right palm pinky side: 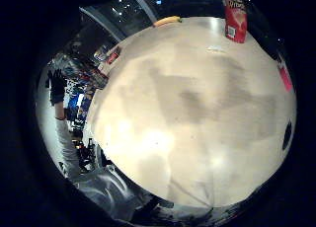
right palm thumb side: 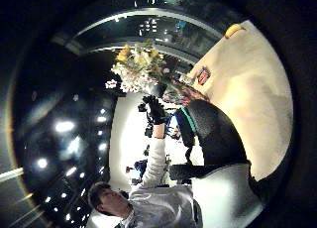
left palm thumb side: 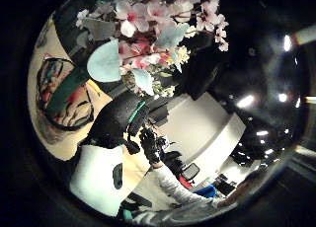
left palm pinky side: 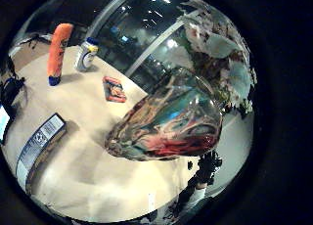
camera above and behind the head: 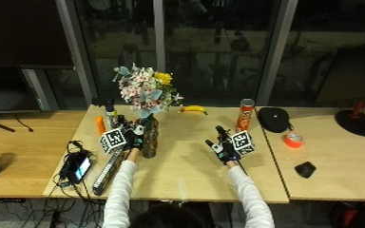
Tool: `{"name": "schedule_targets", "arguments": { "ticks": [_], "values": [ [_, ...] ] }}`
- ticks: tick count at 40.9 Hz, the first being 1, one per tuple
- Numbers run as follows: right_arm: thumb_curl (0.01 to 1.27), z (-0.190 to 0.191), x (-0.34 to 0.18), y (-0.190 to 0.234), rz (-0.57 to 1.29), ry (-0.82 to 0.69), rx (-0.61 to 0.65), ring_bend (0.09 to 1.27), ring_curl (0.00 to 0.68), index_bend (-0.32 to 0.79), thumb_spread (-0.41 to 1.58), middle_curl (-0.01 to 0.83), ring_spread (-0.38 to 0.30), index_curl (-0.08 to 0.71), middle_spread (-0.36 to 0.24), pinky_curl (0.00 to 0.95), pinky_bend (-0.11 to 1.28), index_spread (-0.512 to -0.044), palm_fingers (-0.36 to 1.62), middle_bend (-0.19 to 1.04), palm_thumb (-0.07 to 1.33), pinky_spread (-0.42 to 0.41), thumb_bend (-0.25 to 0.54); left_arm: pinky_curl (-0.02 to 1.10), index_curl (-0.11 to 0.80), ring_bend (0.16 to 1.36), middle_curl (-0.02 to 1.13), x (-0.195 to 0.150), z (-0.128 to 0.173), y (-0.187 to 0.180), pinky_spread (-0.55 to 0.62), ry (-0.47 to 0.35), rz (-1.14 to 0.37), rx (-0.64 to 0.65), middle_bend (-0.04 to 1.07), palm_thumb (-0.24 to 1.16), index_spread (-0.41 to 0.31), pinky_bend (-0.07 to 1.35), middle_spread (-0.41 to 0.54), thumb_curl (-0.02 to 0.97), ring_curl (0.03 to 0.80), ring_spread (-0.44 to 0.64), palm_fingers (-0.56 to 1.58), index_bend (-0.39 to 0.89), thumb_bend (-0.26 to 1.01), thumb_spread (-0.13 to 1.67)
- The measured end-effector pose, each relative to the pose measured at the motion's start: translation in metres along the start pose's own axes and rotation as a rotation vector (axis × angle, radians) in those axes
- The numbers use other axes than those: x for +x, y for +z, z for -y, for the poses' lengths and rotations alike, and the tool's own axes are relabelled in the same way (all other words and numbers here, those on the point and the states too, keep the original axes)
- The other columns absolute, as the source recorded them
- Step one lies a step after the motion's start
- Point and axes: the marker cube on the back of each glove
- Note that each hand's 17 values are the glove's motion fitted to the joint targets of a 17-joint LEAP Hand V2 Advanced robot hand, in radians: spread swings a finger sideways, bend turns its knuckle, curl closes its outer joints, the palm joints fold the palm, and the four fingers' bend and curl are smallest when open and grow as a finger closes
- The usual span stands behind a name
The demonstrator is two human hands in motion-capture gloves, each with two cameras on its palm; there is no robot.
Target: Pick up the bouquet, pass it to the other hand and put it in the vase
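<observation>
Most of the frame is filled by a pale table top (right palm pinky side: 197, 118). A red crisp can (right palm pinky side: 235, 15) is seen standing at the upper right, and a yellow banana (right palm pinky side: 167, 21) at the upper edge. At the left, a gloved hand (right palm pinky side: 57, 84) is raised on a light sleeve (right palm pinky side: 64, 143).

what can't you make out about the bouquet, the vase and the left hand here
- Stems of the pink and yellow flower bouquet: outside view, hidden inside the swirl-patterned glass vase.
- Left hand fingers: outside view, covered by the marker cube; grip unclear.
- Vase base: left little finger palm view, cut off by the vase's own body.
</observation>
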Motion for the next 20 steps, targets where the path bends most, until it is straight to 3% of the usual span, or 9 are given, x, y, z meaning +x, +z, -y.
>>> {"name": "schedule_targets", "arguments": {
  "ticks": [3,5,10,16,20],
  "values": [
    [0.35,0.002,0.01,0.007,-0.136,0.201,0.053,0.35,0.278,0.17,1.12,0.291,-0.008,0.276,-0.065,0.332,0.37,-0.41,0.05,0.18,0.63,0.202,-0.021,0.29,0.264,0.54,0.34,-0.003,0.002,-0.004,0.44,0.0,0.012,0.006,0.24,0.38,0.133,0.19,0.287,0.352,0.281,0.37,0.07,0.15,-0.03,0.91],
    [0.35,0.002,0.014,0.013,-0.151,0.258,0.053,0.35,0.278,0.16,1.13,0.293,-0.009,0.277,-0.064,0.332,0.36,-0.41,0.05,0.18,0.63,0.201,-0.02,0.29,0.265,0.54,0.35,-0.008,0.002,-0.006,0.43,0.001,0.022,0.01,0.25,0.38,0.134,0.19,0.285,0.351,0.282,0.37,0.07,0.15,-0.03,0.92],
    [0.35,0.001,0.014,0.021,-0.126,0.116,0.063,0.34,0.278,0.16,1.13,0.293,-0.009,0.279,-0.064,0.333,0.36,-0.409,0.06,0.18,0.63,0.201,-0.02,0.3,0.271,0.54,0.36,-0.025,0.001,-0.011,0.43,-0.011,0.015,0.025,0.26,0.39,0.134,0.19,0.281,0.347,0.281,0.37,0.08,0.15,-0.03,0.92],
    [0.35,-0.013,0.019,0.022,-0.097,0.158,0.025,0.35,0.281,0.16,1.13,0.292,-0.01,0.279,-0.063,0.334,0.35,-0.406,0.06,0.18,0.63,0.201,-0.02,0.29,0.279,0.54,0.37,-0.023,0.002,-0.014,0.42,-0.018,-0.004,0.042,0.28,0.39,0.135,0.18,0.266,0.344,0.278,0.35,0.09,0.16,-0.03,0.92],
    [0.35,-0.014,0.013,0.015,-0.174,0.028,0.087,0.35,0.281,0.16,1.13,0.291,-0.01,0.278,-0.063,0.338,0.36,-0.405,0.06,0.18,0.63,0.202,-0.02,0.29,0.282,0.54,0.37,-0.023,0.002,-0.009,0.42,0.001,0.002,0.05,0.29,0.39,0.136,0.18,0.254,0.341,0.281,0.35,0.11,0.15,-0.03,0.92]
  ]
}}
